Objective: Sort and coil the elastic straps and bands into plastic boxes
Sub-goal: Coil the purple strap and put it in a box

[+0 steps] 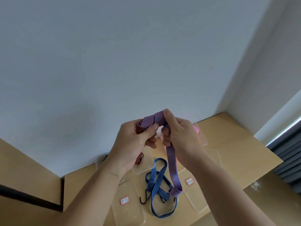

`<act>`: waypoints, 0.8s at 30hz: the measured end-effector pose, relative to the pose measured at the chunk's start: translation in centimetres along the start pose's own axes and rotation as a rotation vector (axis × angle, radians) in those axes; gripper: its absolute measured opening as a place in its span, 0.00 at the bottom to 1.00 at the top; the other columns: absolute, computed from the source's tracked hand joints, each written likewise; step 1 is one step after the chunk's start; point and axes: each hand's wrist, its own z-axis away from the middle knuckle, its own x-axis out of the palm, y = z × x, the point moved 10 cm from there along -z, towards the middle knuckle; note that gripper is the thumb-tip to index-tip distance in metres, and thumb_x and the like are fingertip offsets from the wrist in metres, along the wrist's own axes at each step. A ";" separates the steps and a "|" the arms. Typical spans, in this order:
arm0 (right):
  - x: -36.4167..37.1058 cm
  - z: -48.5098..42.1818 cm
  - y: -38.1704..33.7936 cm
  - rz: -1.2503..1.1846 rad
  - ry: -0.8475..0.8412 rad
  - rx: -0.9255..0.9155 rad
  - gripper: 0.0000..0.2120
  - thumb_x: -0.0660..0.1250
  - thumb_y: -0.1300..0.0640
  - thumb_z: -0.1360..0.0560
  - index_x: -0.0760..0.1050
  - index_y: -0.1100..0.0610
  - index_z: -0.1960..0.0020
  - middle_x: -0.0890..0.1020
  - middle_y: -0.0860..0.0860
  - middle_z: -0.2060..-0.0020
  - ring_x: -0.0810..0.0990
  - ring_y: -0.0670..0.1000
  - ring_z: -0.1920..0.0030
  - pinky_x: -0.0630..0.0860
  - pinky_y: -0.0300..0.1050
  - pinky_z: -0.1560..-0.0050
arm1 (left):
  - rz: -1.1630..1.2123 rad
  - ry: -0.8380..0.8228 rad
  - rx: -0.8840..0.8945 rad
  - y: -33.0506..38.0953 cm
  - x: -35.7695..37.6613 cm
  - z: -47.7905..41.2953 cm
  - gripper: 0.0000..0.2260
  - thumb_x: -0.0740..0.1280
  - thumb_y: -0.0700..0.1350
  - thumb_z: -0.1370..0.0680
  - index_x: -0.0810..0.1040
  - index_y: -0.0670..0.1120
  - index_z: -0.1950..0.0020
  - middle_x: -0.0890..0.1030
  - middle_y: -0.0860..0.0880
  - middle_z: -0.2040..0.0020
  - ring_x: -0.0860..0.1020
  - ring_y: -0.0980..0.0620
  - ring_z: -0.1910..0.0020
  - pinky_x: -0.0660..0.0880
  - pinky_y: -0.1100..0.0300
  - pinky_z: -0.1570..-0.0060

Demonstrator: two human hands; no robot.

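Both hands pinch the red-blue strap between them.

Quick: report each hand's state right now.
Left hand: grips the coiled end of the red-and-blue striped strap.
Right hand: pinches the same strap at the coil; the tail hangs below.

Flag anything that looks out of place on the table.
The blue striped strap lies uncoiled and crossed over itself on the table among the clear plastic boxes, not coiled inside one, its black hook lying loose at one end. Nothing looks spilled or damaged.
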 end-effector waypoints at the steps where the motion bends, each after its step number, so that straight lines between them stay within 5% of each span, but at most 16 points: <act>1: -0.2 -0.3 -0.2 -0.003 -0.009 0.006 0.20 0.64 0.44 0.20 0.78 0.57 0.62 0.65 0.52 0.71 0.60 0.50 0.72 0.61 0.44 0.71 | -0.015 0.013 0.029 0.2 0.3 -0.2 0.05 0.72 0.45 0.23 0.86 0.46 0.55 0.81 0.46 0.63 0.81 0.47 0.64 0.79 0.56 0.63; 5: -0.9 -1.7 -1.6 0.044 -0.098 -0.042 0.19 0.63 0.46 0.20 0.73 0.56 0.65 0.65 0.52 0.71 0.60 0.50 0.71 0.59 0.47 0.70 | 0.110 -0.060 -0.125 0.3 1.9 -0.9 0.18 0.74 0.59 0.25 0.87 0.43 0.54 0.83 0.42 0.59 0.79 0.46 0.67 0.78 0.57 0.67; 10: -1.1 -2.7 -2.8 0.118 -0.166 -0.147 0.20 0.60 0.47 0.19 0.76 0.55 0.66 0.66 0.49 0.72 0.60 0.50 0.71 0.59 0.47 0.70 | 0.229 0.086 -0.231 -0.3 1.9 -2.2 0.17 0.72 0.53 0.29 0.85 0.37 0.55 0.82 0.40 0.62 0.79 0.51 0.68 0.77 0.62 0.69; 15: -0.6 -3.4 -1.5 -0.104 -0.175 0.045 0.32 0.55 0.41 0.16 0.78 0.50 0.74 0.60 0.44 0.78 0.56 0.46 0.76 0.57 0.37 0.77 | -0.090 0.295 0.039 1.5 1.3 -2.9 0.03 0.75 0.42 0.23 0.87 0.44 0.51 0.85 0.46 0.61 0.83 0.50 0.64 0.79 0.61 0.62; 20: -0.5 -3.9 0.4 -0.291 -0.134 0.257 0.28 0.57 0.34 0.19 0.71 0.54 0.67 0.57 0.50 0.72 0.53 0.51 0.69 0.55 0.41 0.76 | -0.522 0.548 0.327 3.9 2.1 -1.7 0.09 0.72 0.45 0.25 0.84 0.52 0.46 0.83 0.53 0.57 0.84 0.49 0.60 0.82 0.53 0.59; 24: 0.5 -3.4 0.5 -0.193 -0.240 0.296 0.35 0.56 0.32 0.21 0.77 0.52 0.78 0.64 0.48 0.78 0.62 0.48 0.78 0.61 0.39 0.77 | -0.802 0.680 0.581 6.0 3.7 -0.6 0.11 0.71 0.40 0.25 0.84 0.44 0.43 0.80 0.50 0.55 0.80 0.54 0.58 0.79 0.53 0.60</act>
